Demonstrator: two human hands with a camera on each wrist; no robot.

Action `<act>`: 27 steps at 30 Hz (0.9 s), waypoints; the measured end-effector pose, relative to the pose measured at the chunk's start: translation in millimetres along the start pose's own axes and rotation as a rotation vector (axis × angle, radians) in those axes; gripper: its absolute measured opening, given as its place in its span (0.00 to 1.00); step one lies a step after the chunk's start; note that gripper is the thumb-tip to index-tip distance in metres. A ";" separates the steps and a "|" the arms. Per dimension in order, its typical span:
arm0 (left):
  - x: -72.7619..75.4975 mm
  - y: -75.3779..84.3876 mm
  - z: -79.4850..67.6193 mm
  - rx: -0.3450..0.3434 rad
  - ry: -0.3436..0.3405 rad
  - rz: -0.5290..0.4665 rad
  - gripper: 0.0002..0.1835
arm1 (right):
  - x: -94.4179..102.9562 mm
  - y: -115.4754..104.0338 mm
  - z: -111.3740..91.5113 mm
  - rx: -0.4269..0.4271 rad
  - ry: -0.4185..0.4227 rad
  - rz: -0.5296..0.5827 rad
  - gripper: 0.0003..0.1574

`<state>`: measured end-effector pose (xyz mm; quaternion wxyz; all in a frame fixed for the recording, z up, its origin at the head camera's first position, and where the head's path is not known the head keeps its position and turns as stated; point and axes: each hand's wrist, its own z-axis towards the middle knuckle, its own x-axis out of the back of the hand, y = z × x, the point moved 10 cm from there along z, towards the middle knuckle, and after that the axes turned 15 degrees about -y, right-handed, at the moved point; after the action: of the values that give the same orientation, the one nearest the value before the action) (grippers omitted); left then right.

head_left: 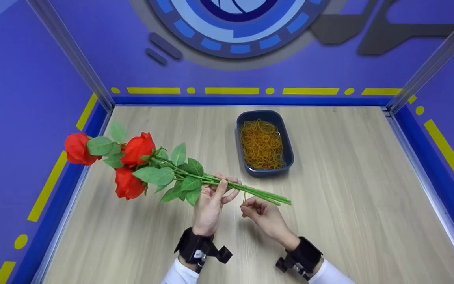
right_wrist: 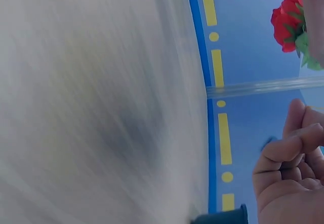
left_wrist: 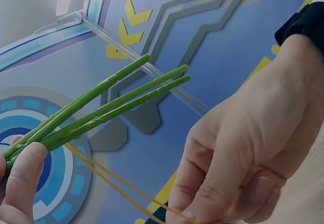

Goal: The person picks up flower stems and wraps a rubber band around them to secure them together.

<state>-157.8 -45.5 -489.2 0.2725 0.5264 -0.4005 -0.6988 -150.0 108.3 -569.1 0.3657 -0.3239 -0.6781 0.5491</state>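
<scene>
Three artificial red roses (head_left: pixel 137 149) with green leaves lie bunched, blooms to the left. My left hand (head_left: pixel 210 205) grips their green stems (head_left: pixel 264 193) between thumb and fingers, above the table. Pinched in my right hand (head_left: pixel 264 217) is a thin yellow rubber band (head_left: pixel 244 196), drawn down from the stems. In the left wrist view the rubber band (left_wrist: pixel 116 183) runs stretched in two strands from the stems (left_wrist: pixel 111 105) to the right fingertips. The right wrist view shows the right hand (right_wrist: pixel 291 168) with curled fingers, and part of a rose (right_wrist: pixel 288 21).
A dark blue box (head_left: pixel 264 172) full of yellow rubber bands (head_left: pixel 262 144) stands behind the hands on the wooden table (head_left: pixel 349 189). Blue panels (head_left: pixel 227 79) with metal corner posts enclose the table at the back and both sides.
</scene>
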 end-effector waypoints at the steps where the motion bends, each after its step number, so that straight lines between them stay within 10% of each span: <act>1: 0.4 -0.4 0.6 -0.004 0.002 0.001 0.04 | -2.0 -1.8 -1.1 0.022 0.004 -0.003 0.09; 15: 11.1 -9.3 3.4 -0.017 0.046 0.020 0.03 | -17.9 -32.0 -27.5 0.150 0.037 -0.029 0.08; 27: 21.7 -23.6 2.8 -0.008 0.088 0.086 0.03 | -12.2 -82.0 -55.1 0.368 0.184 -0.351 0.07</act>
<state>-166.0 -49.7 -520.1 0.3219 0.5376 -0.4075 -0.6643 -99.8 110.6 -483.2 0.5683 -0.1778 -0.5766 0.5595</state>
